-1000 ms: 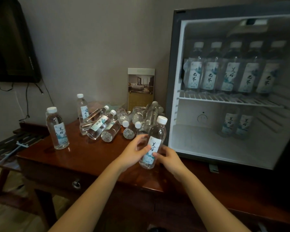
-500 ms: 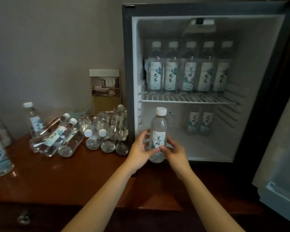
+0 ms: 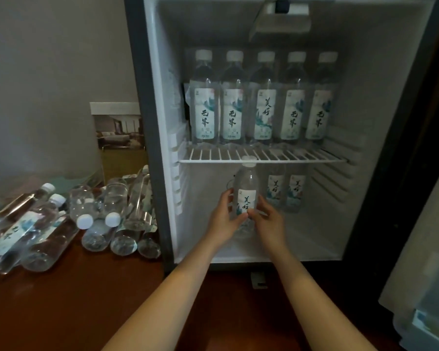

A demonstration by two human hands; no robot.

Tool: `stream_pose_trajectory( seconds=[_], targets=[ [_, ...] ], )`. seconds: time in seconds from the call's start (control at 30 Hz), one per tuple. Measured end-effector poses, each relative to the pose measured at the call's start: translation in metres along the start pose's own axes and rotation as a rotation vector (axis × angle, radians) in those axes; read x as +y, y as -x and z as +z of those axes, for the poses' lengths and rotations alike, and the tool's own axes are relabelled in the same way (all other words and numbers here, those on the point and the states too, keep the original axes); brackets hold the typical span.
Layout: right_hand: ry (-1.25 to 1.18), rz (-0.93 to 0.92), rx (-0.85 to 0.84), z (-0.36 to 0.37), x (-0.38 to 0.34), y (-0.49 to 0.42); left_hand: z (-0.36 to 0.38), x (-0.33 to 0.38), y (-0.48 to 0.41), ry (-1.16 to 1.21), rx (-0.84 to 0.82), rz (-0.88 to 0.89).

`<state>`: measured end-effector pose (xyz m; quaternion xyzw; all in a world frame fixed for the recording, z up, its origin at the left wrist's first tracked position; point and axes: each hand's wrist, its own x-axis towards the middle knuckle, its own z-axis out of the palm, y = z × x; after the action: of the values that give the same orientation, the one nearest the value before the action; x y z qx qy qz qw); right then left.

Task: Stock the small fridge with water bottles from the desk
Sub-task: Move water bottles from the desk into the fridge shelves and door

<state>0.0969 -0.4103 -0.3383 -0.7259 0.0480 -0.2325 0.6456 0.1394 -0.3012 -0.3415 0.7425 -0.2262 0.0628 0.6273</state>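
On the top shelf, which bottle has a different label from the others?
The middle bottle, third from left; its label's characters differ from those on the other four.

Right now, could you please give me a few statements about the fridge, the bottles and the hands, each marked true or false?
1. The left hand and the right hand together hold one upright water bottle inside the fridge, below the wire shelf. True.
2. The wire shelf carries three bottles. False: a row of five bottles stands on it.
3. Two bottles stand at the back of the lower compartment. True.
4. The piled bottles on the desk stand upright. False: they lie on their sides.
5. The fridge door is closed. False: it is swung open at the right.
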Motion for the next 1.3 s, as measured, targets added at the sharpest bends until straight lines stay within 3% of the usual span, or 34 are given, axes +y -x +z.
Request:
stream_pose_trajectory(
  seconds=[0.47,0.8,1.13,1.3],
  targets=[
    [0.251,0.056,0.272,-0.002,0.018,-0.059,0.028,-0.021,-0.06,-0.064,0.043,0.011],
    [0.317,0.017,0.276,-0.002,0.014,-0.066,0.033,-0.029,-0.072,-0.088,0.053,0.038],
    [0.291,0.006,0.269,0.0,0.015,-0.052,0.026,-0.037,-0.053,-0.121,0.073,-0.198],
    [0.329,-0.039,0.179,0.007,-0.001,-0.025,0.005,-0.009,-0.011,-0.18,0.09,-0.161]
  ],
)
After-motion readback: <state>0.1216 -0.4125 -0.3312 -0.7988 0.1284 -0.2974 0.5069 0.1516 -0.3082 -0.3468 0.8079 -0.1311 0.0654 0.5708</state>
